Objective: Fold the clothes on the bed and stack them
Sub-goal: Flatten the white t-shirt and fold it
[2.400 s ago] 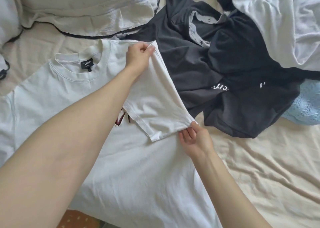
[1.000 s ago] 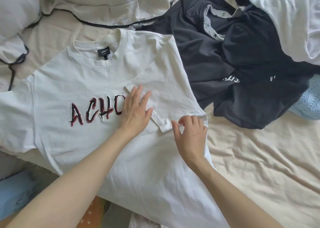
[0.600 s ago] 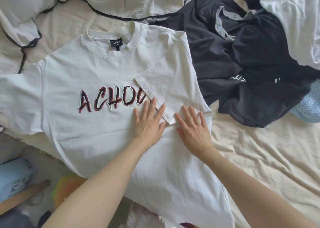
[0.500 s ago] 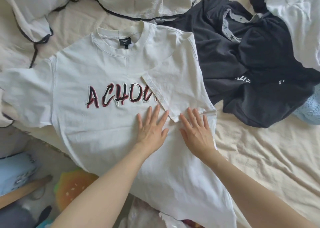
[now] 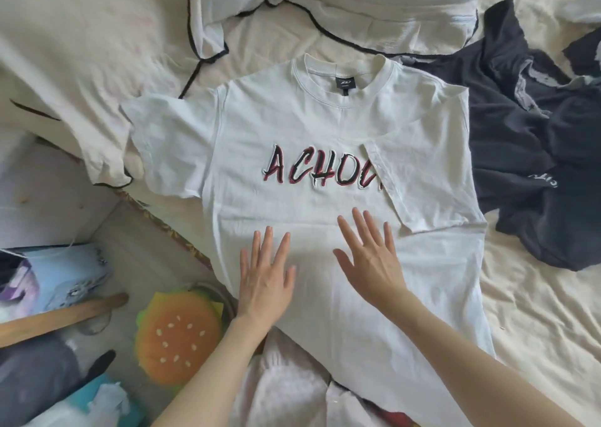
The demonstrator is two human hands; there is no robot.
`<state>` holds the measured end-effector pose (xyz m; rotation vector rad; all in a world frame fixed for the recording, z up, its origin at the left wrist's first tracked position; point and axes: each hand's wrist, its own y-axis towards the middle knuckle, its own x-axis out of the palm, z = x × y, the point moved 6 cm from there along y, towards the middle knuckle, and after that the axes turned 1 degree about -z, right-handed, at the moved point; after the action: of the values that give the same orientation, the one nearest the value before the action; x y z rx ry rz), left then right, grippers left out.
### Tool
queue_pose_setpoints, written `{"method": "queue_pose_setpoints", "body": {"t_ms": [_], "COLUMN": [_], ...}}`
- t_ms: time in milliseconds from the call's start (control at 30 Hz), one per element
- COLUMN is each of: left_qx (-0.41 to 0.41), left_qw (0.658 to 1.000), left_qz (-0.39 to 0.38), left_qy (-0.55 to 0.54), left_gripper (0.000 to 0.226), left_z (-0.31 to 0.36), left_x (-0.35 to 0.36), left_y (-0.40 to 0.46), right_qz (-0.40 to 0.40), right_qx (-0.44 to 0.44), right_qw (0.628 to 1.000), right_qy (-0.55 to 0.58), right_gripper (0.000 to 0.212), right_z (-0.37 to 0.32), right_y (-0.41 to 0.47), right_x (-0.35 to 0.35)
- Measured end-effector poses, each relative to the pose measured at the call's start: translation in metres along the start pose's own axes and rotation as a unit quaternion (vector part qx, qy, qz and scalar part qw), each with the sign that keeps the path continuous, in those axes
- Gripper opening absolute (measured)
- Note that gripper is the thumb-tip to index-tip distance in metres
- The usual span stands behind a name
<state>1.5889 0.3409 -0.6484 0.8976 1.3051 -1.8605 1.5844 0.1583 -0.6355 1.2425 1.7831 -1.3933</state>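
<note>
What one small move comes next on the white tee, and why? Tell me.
Probably fold the spread sleeve in over the chest. The other sleeve already lies folded across the white T-shirt, and both the left hand and right hand lie flat, holding nothing.

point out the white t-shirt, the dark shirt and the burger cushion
white t-shirt (image 5: 292, 127), head view, on the bare chest fabric above the lettering
dark shirt (image 5: 507, 127), head view, on its crumpled body right of the white one
burger cushion (image 5: 177, 335), head view, on the orange seeded top
</note>
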Motion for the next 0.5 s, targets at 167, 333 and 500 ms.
{"method": "queue_pose_setpoints", "body": {"t_ms": [167, 333, 500], "left_qx": [-0.043, -0.073, -0.078], "left_qw": [0.999, 0.994, 0.985], "left_qz": [-0.005, 0.040, 0.107], "left_qy": [-0.018, -0.076, -0.113], "left_gripper": [0.058, 0.056, 0.050], "left_z": [-0.076, -0.146, -0.204], "left_x": [-0.027, -0.074, -0.114], "left_y": [-0.001, 0.032, 0.082], "right_qz": [-0.018, -0.045, -0.030], "right_qx": [-0.005, -0.021, -0.018], "right_qw": [1.000, 0.999, 0.999], "right_qy": [0.002, -0.012, -0.018], "right_gripper": [0.059, 0.059, 0.061], "right_z": [-0.073, -0.143, -0.186], "right_y": [0.025, 0.067, 0.124], "right_x": [0.012, 0.028, 0.034]}}
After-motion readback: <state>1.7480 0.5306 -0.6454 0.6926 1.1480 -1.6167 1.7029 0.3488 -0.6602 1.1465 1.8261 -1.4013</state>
